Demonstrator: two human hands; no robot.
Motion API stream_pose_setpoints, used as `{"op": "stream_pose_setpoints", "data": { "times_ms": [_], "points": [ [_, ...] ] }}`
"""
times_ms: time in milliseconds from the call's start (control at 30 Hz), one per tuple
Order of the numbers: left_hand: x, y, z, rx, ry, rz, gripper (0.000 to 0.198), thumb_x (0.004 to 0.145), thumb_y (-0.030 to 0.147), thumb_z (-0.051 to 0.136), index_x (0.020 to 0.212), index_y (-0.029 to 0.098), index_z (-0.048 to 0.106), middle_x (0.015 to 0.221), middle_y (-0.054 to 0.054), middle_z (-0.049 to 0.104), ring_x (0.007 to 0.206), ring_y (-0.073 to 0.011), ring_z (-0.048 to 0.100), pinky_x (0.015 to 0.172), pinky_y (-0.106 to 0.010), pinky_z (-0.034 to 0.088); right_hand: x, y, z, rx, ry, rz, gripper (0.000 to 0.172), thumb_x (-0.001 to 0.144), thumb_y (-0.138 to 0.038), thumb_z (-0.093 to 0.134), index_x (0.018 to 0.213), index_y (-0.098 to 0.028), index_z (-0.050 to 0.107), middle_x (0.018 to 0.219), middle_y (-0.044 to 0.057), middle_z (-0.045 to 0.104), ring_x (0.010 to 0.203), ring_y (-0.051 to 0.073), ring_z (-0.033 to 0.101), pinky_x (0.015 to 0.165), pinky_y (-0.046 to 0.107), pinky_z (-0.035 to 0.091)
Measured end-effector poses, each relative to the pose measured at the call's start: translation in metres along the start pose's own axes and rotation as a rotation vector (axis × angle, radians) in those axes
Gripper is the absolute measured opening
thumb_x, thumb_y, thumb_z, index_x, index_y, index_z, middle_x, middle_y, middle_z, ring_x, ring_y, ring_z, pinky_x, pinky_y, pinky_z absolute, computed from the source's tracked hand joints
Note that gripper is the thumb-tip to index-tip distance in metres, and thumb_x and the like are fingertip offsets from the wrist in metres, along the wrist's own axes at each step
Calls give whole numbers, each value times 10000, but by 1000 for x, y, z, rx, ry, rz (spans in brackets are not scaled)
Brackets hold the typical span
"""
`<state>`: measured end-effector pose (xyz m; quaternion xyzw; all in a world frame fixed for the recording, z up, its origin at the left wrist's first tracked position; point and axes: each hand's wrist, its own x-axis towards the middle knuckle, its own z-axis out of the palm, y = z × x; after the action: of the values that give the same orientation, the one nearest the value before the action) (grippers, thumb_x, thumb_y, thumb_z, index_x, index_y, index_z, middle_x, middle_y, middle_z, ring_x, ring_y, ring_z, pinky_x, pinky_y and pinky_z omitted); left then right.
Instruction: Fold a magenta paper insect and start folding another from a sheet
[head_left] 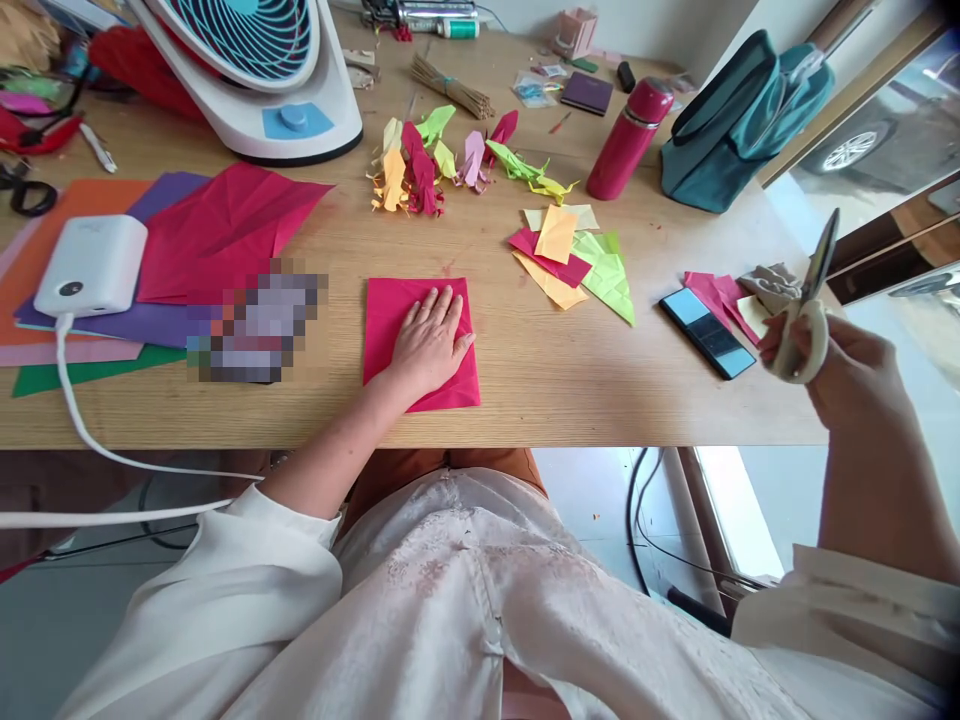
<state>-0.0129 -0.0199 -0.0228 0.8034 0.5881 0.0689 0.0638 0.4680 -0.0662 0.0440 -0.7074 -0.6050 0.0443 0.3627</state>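
My left hand [429, 340] lies flat, fingers together and stretched out, on a folded pink paper square [390, 310] near the front edge of the wooden table [540, 400]. My right hand [847, 370] is raised at the right end of the table, its fingers closed through the cream handles of a pair of scissors [808, 305] whose blades point up. A phone [707, 332] and pink paper scraps [716, 295] lie just left of that hand.
Several folded paper figures [442, 160] stand mid-table, with loose coloured offcuts [574, 262] to their right. A white fan [262, 70], a white box with cable [91, 265] on large paper sheets [217, 235], a red bottle [628, 140] and a teal bag [739, 120] sit around.
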Motion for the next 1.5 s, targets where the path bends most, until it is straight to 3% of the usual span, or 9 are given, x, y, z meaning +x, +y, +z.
{"op": "stream_pose_setpoints", "data": {
  "times_ms": [33,100,200,333,467,567,800,1167,1500],
  "points": [
    [0,0,-1,6,-2,1,662,1052,417,350,1596,42,312,1698,-167,231,1584,-313,200,1293,-482,174,-11,-8,3,330,-132,43,527,893,-668,628,980,-167,768,945,243,734,669,195,682,547,420,457],
    [-1,0,-3,18,-14,-2,659,1055,417,349,1596,45,313,1699,-167,227,1584,-319,195,1292,-484,174,-32,-22,12,701,-257,114,445,842,-628,721,952,-198,744,838,151,710,628,183,643,538,391,463],
    [1,1,-9,28,-58,-3,663,1053,420,377,1597,47,313,1699,-174,228,1583,-329,196,1290,-477,180,-68,-43,31,944,-601,172,461,884,-667,645,953,-221,740,554,16,571,446,119,497,448,296,372],
    [1,12,-11,13,-101,-49,684,1038,404,435,1576,-5,328,1678,-236,248,1564,-373,234,1277,-482,220,-125,-72,63,1244,-872,113,388,996,-579,528,1068,-244,711,573,3,577,430,110,462,415,255,317],
    [-6,29,-5,-8,16,-102,654,1027,371,460,1537,-31,382,1613,-283,350,1529,-390,306,1258,-472,262,-174,-103,90,1356,-946,183,385,1026,-555,490,1037,-213,666,593,-12,557,461,106,441,446,245,320],
    [-10,35,0,-22,77,-131,637,1022,379,464,1517,-20,419,1561,-279,413,1503,-386,349,1250,-473,271,-195,-119,103,1381,-1027,220,413,1023,-575,480,998,-193,635,615,-14,556,504,110,451,497,250,349],
    [-9,40,3,-2,23,-176,709,1041,447,378,1578,-11,323,1669,-238,275,1564,-384,222,1278,-503,186,-219,-125,116,1280,-1196,314,544,1008,-668,425,1041,-156,607,729,18,579,631,126,495,609,273,369],
    [-6,55,0,2,-16,-246,798,1028,524,375,1600,-19,257,1688,-250,195,1582,-387,159,1275,-517,174,-222,-115,120,1297,-1365,436,620,1014,-698,303,939,-163,608,607,5,564,514,126,456,542,279,322],
    [-10,57,0,-2,-3,-219,809,1026,541,385,1595,-22,267,1682,-254,215,1573,-397,181,1270,-524,182,-227,-121,126,1331,-1354,572,665,966,-755,342,966,-173,665,595,2,535,515,137,452,534,281,319]
  ]
}}
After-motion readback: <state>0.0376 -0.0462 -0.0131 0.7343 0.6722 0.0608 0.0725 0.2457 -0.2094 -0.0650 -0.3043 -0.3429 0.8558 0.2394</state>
